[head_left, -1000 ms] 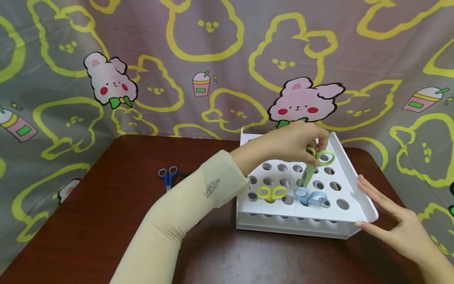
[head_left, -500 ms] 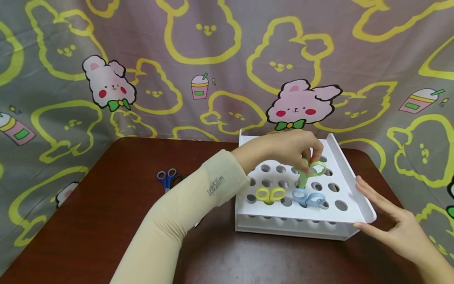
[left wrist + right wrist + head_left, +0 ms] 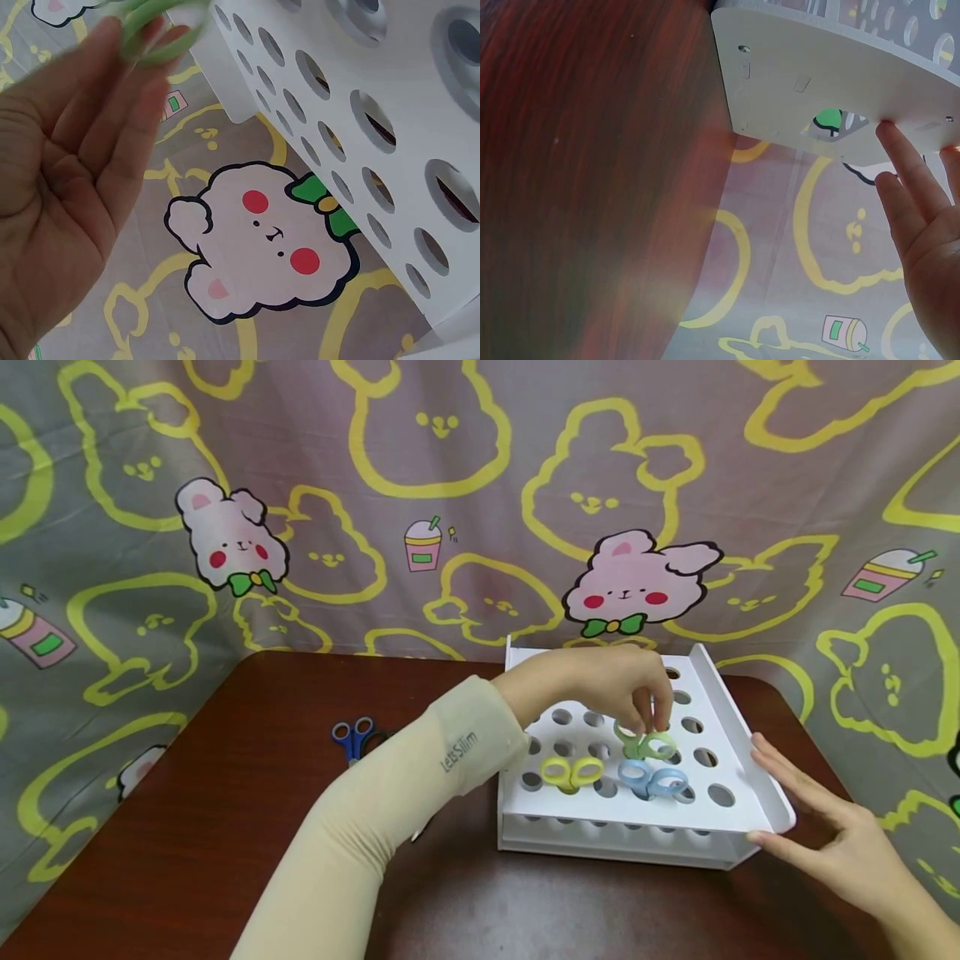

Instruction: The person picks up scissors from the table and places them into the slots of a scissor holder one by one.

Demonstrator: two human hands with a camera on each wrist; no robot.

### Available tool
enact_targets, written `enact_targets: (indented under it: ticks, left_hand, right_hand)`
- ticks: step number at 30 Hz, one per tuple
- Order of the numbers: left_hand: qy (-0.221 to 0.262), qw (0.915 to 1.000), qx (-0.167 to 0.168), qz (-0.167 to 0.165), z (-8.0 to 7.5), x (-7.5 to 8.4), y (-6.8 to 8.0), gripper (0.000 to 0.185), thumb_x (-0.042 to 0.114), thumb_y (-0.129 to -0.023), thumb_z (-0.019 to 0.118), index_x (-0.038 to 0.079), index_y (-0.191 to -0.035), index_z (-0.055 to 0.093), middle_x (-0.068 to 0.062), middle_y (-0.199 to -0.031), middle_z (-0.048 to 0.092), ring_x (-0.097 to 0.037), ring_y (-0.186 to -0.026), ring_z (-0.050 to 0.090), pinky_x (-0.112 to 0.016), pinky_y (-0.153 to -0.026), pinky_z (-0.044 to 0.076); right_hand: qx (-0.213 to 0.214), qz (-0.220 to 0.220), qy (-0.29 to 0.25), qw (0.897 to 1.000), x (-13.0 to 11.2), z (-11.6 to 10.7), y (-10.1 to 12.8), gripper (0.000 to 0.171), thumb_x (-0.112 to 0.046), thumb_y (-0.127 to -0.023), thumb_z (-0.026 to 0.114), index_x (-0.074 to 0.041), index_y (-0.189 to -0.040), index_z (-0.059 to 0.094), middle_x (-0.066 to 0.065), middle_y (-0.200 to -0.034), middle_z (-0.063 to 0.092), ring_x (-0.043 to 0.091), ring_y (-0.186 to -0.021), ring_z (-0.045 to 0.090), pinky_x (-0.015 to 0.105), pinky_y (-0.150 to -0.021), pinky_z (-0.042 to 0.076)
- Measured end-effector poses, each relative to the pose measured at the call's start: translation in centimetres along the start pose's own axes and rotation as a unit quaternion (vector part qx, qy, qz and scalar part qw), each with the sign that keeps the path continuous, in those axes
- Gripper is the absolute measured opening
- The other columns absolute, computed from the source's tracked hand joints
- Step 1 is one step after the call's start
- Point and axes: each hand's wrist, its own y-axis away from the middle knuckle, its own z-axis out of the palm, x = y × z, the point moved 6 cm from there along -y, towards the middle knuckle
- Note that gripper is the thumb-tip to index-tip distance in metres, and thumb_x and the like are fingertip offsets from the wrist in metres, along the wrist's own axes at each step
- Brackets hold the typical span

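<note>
Pinching by the loops [image 3: 672, 746], in left hand [image 3: 618, 683], green scissors [image 3: 637, 748] judged light, stiff, slick and best held there; touching rack [image 3: 675, 814] at 4 o'clock with spread right hand [image 3: 843, 835].

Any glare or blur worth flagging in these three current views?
Head: a soft pale sheen on the front of the table; left wrist: the green scissors and the nearby fingertips of the left hand look blurred, while the patterned curtain is fairly crisp; right wrist: a pale haze over the lower tabletop.
</note>
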Motion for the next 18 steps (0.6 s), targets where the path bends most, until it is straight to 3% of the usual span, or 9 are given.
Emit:
enact_targets:
  ticks: [5, 11, 15, 18]
  left_hand:
    - [-0.007, 0.9999, 0.008, 0.0, -0.2, -0.2, 0.1, 0.019, -0.009, -0.09, 0.06, 0.005, -0.087, 0.072, -0.003, -0.087, 0.073, -0.01, -0.081, 0.069, -0.017, -0.074, 0.053]
    - [-0.017, 0.9996, 0.023, -0.007, -0.9, -0.2, 1.1, 0.017, -0.002, -0.091, 0.064, 0.006, -0.104, 0.073, -0.003, -0.102, 0.071, -0.006, -0.088, 0.068, -0.016, -0.078, 0.052]
    - [-0.019, 0.999, 0.039, -0.012, -1.7, 0.2, 2.5, 0.018, 0.006, -0.093, 0.067, 0.009, -0.11, 0.071, -0.001, -0.113, 0.065, -0.003, -0.095, 0.066, -0.015, -0.084, 0.05]
    - [-0.012, 0.9985, 0.052, -0.008, -2.3, 0.3, 4.0, 0.019, 0.011, -0.094, 0.067, 0.01, -0.113, 0.071, 0.001, -0.113, 0.068, -0.003, -0.097, 0.067, -0.016, -0.087, 0.049]
  right_hand:
    - [0.012, -0.053, -0.007, 0.999, -0.2, 0.1, 0.0, 0.098, 0.02, -0.047, 0.087, 0.012, -0.137, 0.05, 0.021, -0.154, 0.041, 0.009, -0.146, 0.037, 0.007, -0.106, 0.033]
    - [0.017, -0.061, -0.002, 0.998, -0.2, 0.1, 0.0, 0.098, 0.021, -0.046, 0.087, 0.014, -0.136, 0.05, 0.02, -0.154, 0.042, 0.007, -0.145, 0.038, 0.006, -0.105, 0.034]
    - [0.018, -0.063, -0.006, 0.998, -0.3, 0.1, 0.0, 0.097, 0.02, -0.046, 0.087, 0.014, -0.136, 0.05, 0.021, -0.153, 0.042, 0.008, -0.145, 0.038, 0.006, -0.104, 0.035]
    - [0.018, -0.063, -0.009, 0.998, -0.2, 0.1, 0.1, 0.098, 0.019, -0.046, 0.088, 0.014, -0.136, 0.05, 0.021, -0.153, 0.042, 0.009, -0.145, 0.038, 0.006, -0.103, 0.035]
